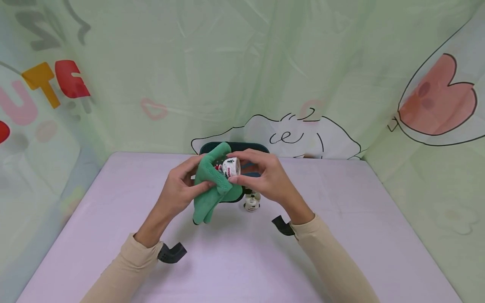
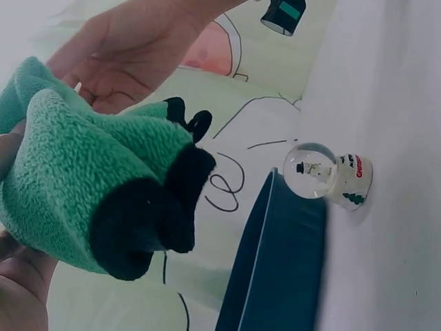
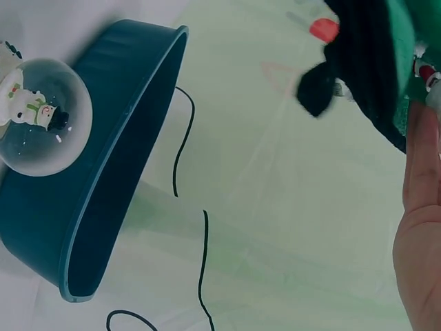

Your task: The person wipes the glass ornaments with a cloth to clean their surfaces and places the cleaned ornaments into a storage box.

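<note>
Lilac covers the bench (image 1: 219,269), with a dark teal tub (image 1: 242,146) by the middle of its far edge. Over the tub, the left hand (image 1: 179,183) pinches a green cloth (image 1: 206,206) that laps the dome of a snow globe (image 1: 232,167); the right hand (image 1: 269,174), thumb and fingers bent, grips its white base. A second globe (image 1: 251,202) stands upright just before the tub's near rim. For a clean wipe, probably keep the base steady and rub the dome lightly.
</note>
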The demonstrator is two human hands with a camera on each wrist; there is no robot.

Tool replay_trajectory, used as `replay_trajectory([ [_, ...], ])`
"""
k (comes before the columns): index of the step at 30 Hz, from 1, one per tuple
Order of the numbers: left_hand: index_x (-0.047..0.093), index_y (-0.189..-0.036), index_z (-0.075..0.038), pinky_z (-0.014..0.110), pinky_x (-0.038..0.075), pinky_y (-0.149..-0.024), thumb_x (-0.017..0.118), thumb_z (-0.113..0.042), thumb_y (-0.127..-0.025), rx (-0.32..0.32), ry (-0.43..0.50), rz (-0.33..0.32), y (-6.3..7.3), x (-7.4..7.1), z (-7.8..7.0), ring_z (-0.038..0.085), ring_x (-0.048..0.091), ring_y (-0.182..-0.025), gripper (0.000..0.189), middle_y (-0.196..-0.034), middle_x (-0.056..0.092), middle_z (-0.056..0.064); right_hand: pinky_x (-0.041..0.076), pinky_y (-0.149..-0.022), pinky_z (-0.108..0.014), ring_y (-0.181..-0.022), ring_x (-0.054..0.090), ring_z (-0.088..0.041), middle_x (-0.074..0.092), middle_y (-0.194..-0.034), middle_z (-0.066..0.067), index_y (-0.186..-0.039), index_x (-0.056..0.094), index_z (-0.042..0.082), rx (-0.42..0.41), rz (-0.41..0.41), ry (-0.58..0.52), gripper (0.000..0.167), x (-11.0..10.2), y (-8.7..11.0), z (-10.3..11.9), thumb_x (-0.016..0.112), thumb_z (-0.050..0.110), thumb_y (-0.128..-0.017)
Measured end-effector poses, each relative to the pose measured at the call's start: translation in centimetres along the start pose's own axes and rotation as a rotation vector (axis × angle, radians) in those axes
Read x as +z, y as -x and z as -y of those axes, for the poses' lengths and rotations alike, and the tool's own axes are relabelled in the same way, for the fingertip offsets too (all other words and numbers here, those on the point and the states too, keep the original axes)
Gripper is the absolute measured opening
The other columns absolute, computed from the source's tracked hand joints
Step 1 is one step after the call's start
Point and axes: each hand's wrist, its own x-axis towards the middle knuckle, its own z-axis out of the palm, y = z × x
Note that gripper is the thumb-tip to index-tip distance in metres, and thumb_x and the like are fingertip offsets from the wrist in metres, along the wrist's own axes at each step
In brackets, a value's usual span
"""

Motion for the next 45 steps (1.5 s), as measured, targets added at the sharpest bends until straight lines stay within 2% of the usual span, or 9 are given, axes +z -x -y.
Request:
replay_trajectory([
  [4, 0.056, -0.142, -0.002, 0.033, 0.061, -0.083, 0.075, 0.01, -0.085, 0.035, -0.063, 0.03, 0.04, 0.07, 0.16, 0.019, 0.063, -0.111, 0.061, -0.13, 0.061, 0.013, 0.062, -0.08, -0.034, -0.094, 0.07, -0.017, 0.071, -0.11, -0.003, -0.124, 0.07, 0.007, 0.061, -0.017, 0.026, 0.041, -0.08, 0.05, 0.16, 0.083, 0.01, -0.085],
  [9, 0.058, -0.141, -0.008, 0.032, 0.061, -0.082, 0.08, 0.003, -0.084, 0.065, -0.16, 0.044, 0.07, 0.19, 0.4, 0.019, 0.061, -0.113, 0.062, -0.133, 0.062, 0.008, 0.062, -0.074, -0.033, -0.085, 0.071, -0.015, 0.073, -0.098, 0.0, -0.114, 0.073, 0.012, 0.137, -0.052, 0.039, 0.033, -0.07, 0.04, 0.29, 0.086, 0.016, -0.083],
  [13, 0.058, -0.141, -0.009, 0.033, 0.062, -0.082, 0.08, 0.002, -0.084, 0.067, -0.17, 0.042, 0.1, 0.29, 0.51, 0.021, 0.062, -0.112, 0.062, -0.133, 0.061, 0.006, 0.062, -0.074, -0.034, -0.085, 0.071, -0.017, 0.072, -0.098, 0.0, -0.114, 0.074, 0.012, 0.155, -0.05, 0.011, 0.033, -0.07, 0.0, 0.31, 0.086, 0.016, -0.084],
  [18, 0.056, -0.141, -0.003, 0.033, 0.061, -0.084, 0.077, 0.007, -0.085, 0.049, -0.107, 0.034, 0.09, 0.33, 0.55, 0.02, 0.064, -0.109, 0.061, -0.131, 0.062, 0.011, 0.062, -0.079, -0.035, -0.092, 0.067, -0.02, 0.069, -0.106, -0.001, -0.122, 0.072, 0.01, 0.118, -0.004, -0.03, 0.041, -0.28, 0.1, 0.33, 0.085, 0.008, -0.083],
  [24, 0.053, -0.142, 0.001, 0.031, 0.061, -0.084, 0.073, 0.013, -0.085, 0.004, -0.029, 0.012, 0.17, 0.13, 0.41, 0.017, 0.064, -0.11, 0.062, -0.128, 0.061, 0.018, 0.057, -0.096, -0.036, -0.112, 0.063, -0.02, 0.066, -0.123, -0.002, -0.13, 0.069, 0.011, 0.094, 0.059, -0.09, 0.048, -0.47, 0.11, 0.32, 0.083, 0.003, -0.084],
  [29, 0.051, -0.143, 0.003, 0.031, 0.061, -0.084, 0.071, 0.014, -0.086, -0.015, 0.021, -0.004, 0.14, -0.1, 0.32, 0.017, 0.067, -0.109, 0.061, -0.132, 0.058, 0.02, 0.051, -0.105, -0.038, -0.125, 0.058, -0.023, 0.06, -0.131, -0.005, -0.132, 0.067, 0.005, 0.045, 0.072, -0.144, 0.052, -0.34, -0.04, 0.38, 0.081, -0.004, -0.082],
  [33, 0.051, -0.143, 0.004, 0.029, 0.06, -0.084, 0.072, 0.012, -0.086, -0.031, 0.066, -0.021, -0.01, -0.34, 0.35, 0.019, 0.068, -0.106, 0.061, -0.135, 0.058, 0.018, 0.05, -0.106, -0.039, -0.128, 0.056, -0.027, 0.058, -0.132, -0.01, -0.13, 0.066, -0.001, -0.021, 0.069, -0.16, 0.054, -0.31, -0.13, 0.34, 0.08, -0.011, -0.079],
  [37, 0.052, -0.144, 0.002, 0.026, 0.058, -0.088, 0.073, 0.005, -0.089, -0.072, 0.102, -0.049, -0.13, -0.47, 0.33, 0.019, 0.065, -0.112, 0.059, -0.135, 0.059, 0.01, 0.05, -0.105, -0.041, -0.13, 0.056, -0.031, 0.06, -0.136, -0.014, -0.129, 0.064, -0.005, -0.097, 0.056, -0.151, 0.054, -0.29, -0.26, 0.11, 0.078, -0.016, -0.078],
  [45, 0.05, -0.146, 0.002, 0.023, 0.056, -0.09, 0.074, -0.001, -0.091, -0.104, 0.147, -0.046, -0.22, -0.34, 0.06, 0.018, 0.063, -0.111, 0.06, -0.133, 0.06, 0.005, 0.051, -0.105, -0.042, -0.131, 0.056, -0.032, 0.06, -0.139, -0.015, -0.129, 0.064, -0.003, -0.151, 0.023, -0.128, 0.054, -0.3, -0.24, -0.15, 0.078, -0.016, -0.078],
])
